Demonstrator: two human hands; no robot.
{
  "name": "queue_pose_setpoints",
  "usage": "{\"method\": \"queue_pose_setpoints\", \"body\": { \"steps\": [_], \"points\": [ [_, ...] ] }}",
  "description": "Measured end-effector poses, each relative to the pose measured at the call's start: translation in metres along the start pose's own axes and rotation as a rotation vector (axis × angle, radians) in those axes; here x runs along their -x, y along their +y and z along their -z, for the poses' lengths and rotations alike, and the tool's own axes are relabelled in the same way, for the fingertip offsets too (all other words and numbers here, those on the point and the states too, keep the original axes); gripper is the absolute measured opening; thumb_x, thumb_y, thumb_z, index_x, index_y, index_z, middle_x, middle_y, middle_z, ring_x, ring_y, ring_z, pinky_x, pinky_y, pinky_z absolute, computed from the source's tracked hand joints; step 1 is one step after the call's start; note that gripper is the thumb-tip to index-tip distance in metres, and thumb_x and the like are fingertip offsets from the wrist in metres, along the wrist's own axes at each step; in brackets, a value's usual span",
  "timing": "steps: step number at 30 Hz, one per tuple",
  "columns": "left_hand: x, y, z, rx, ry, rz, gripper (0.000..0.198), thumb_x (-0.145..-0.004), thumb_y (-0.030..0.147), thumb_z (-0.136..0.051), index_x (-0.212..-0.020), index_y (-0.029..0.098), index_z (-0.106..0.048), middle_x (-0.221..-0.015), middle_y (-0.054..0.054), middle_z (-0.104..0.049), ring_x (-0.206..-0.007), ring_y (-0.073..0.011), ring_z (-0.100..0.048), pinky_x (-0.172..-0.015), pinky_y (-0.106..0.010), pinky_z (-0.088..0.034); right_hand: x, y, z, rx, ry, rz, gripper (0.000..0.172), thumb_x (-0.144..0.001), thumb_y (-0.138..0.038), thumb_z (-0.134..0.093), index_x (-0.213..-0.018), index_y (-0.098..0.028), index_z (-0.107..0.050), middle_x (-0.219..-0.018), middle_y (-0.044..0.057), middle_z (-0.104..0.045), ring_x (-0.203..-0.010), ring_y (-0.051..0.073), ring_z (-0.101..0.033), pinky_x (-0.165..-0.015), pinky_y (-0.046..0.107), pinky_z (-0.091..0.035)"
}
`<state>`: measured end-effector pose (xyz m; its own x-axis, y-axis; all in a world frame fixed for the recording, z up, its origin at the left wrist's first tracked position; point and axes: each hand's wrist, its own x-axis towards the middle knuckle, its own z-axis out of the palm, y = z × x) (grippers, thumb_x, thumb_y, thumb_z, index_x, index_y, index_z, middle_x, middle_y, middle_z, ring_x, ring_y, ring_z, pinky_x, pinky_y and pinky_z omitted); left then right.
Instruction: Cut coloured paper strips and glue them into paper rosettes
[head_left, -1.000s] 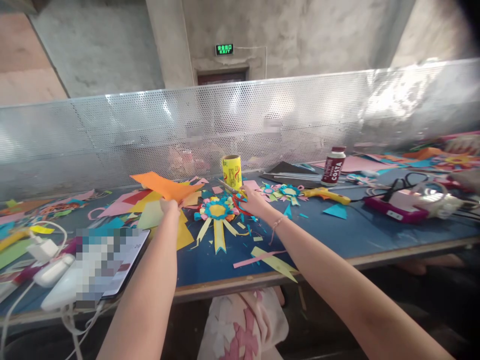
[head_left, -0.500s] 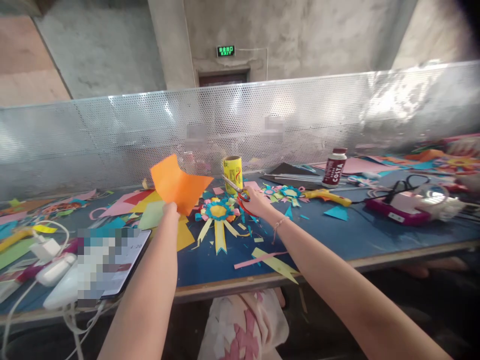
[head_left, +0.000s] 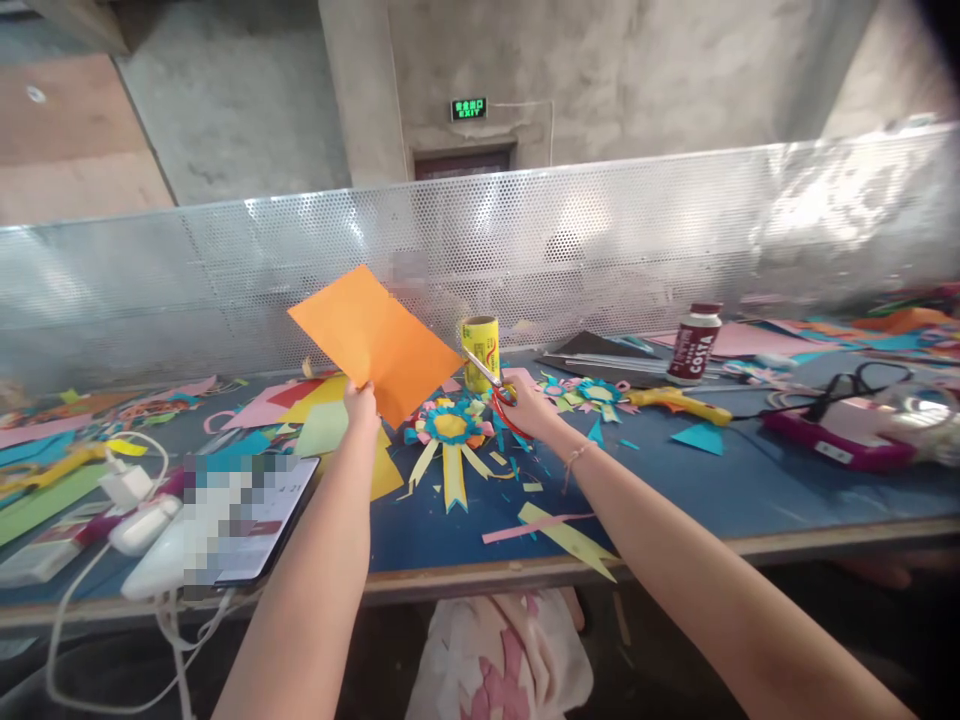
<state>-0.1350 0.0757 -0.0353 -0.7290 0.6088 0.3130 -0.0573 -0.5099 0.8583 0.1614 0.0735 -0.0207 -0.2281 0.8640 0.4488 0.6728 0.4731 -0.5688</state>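
My left hand (head_left: 361, 405) pinches the lower edge of an orange paper sheet (head_left: 382, 345), raised above the table and turned broadly toward me. In my right hand (head_left: 529, 405) is a pair of scissors (head_left: 504, 396) with red handles. Its blades point up and left, close to the sheet's right corner; whether they touch it I cannot tell. Below and between my hands lies a paper rosette (head_left: 451, 428) with a blue frilled ring, a yellow centre and ribbon tails. A yellow tape roll (head_left: 481, 350) stands upright behind the scissors.
Paper scraps (head_left: 566, 538) litter the blue table (head_left: 637, 500). A tablet (head_left: 262, 530) and white chargers (head_left: 142, 525) with cables occupy the left. Rightward are a yellow glue gun (head_left: 686, 402), a brown-labelled bottle (head_left: 694, 345) and a purple power strip (head_left: 832, 445). A perforated metal panel (head_left: 630, 240) rises behind.
The orange sheet has gone from bent to flatter and has been lifted slightly, its right corner now nearer the scissors. The whole view has shifted a little.
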Motion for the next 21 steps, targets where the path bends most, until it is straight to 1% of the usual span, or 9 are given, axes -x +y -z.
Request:
{"method": "queue_pose_setpoints", "body": {
  "steps": [4,6,9,12,14,17,21],
  "points": [
    [0.006,0.015,-0.007,0.16,-0.007,-0.038,0.028,-0.071,0.009,-0.051,-0.096,0.02,-0.056,-0.104,-0.007,-0.066,-0.087,-0.0158,-0.065,-0.081,-0.033,-0.051,-0.001,-0.001,0.002,-0.132,-0.022,-0.011,0.041,-0.077,-0.045,-0.06,-0.106,-0.018,-0.05,-0.098,0.011,-0.065,-0.087,0.024,-0.062,-0.068,0.03,-0.047],
    [0.009,0.022,-0.009,0.182,0.0,-0.05,0.03,-0.073,0.008,-0.049,-0.099,0.021,-0.055,-0.109,-0.007,-0.065,-0.091,-0.0151,-0.065,-0.082,-0.031,-0.051,-0.001,-0.002,0.004,-0.201,-0.054,-0.006,0.041,-0.076,-0.048,-0.061,-0.103,-0.019,-0.049,-0.094,0.01,-0.065,-0.086,0.024,-0.061,-0.069,0.032,-0.047],
    [0.011,0.028,-0.011,0.162,0.011,-0.054,0.029,-0.074,0.009,-0.05,-0.1,0.021,-0.054,-0.114,-0.007,-0.064,-0.097,-0.0157,-0.064,-0.083,-0.03,-0.051,0.002,-0.005,0.006,-0.305,-0.121,0.022,0.035,-0.078,-0.046,-0.06,-0.098,-0.02,-0.047,-0.09,0.007,-0.063,-0.085,0.022,-0.06,-0.071,0.032,-0.047],
    [0.011,0.027,-0.011,0.184,0.003,-0.059,0.028,-0.073,0.01,-0.052,-0.098,0.021,-0.055,-0.115,-0.008,-0.063,-0.1,-0.0188,-0.064,-0.085,-0.035,-0.05,0.004,-0.007,0.005,-0.376,-0.207,0.09,0.036,-0.076,-0.047,-0.06,-0.095,-0.02,-0.045,-0.089,0.004,-0.06,-0.084,0.019,-0.057,-0.073,0.031,-0.047],
    [0.011,0.027,-0.012,0.218,-0.018,-0.063,0.028,-0.072,0.01,-0.053,-0.098,0.021,-0.056,-0.115,-0.009,-0.063,-0.1,-0.0205,-0.064,-0.086,-0.037,-0.05,0.005,-0.007,0.003,-0.4,-0.241,0.129,0.039,-0.075,-0.049,-0.061,-0.096,-0.02,-0.045,-0.087,0.002,-0.057,-0.082,0.017,-0.056,-0.073,0.03,-0.046],
    [0.014,0.029,-0.014,0.234,-0.053,-0.067,0.028,-0.072,0.011,-0.053,-0.097,0.021,-0.057,-0.116,-0.009,-0.063,-0.101,-0.0208,-0.064,-0.087,-0.038,-0.05,0.006,-0.006,0.002,-0.412,-0.245,0.153,0.043,-0.073,-0.052,-0.061,-0.096,-0.02,-0.044,-0.082,0.001,-0.054,-0.078,0.016,-0.053,-0.071,0.03,-0.045],
    [0.019,0.033,-0.019,0.231,-0.095,-0.052,0.025,-0.073,0.011,-0.053,-0.095,0.022,-0.057,-0.109,-0.007,-0.065,-0.097,-0.0193,-0.065,-0.086,-0.036,-0.05,0.006,-0.008,0.002,-0.429,-0.228,0.144,0.045,-0.071,-0.054,-0.061,-0.096,-0.02,-0.044,-0.081,0.0,-0.053,-0.075,0.015,-0.052,-0.07,0.03,-0.045]
  ]
}}
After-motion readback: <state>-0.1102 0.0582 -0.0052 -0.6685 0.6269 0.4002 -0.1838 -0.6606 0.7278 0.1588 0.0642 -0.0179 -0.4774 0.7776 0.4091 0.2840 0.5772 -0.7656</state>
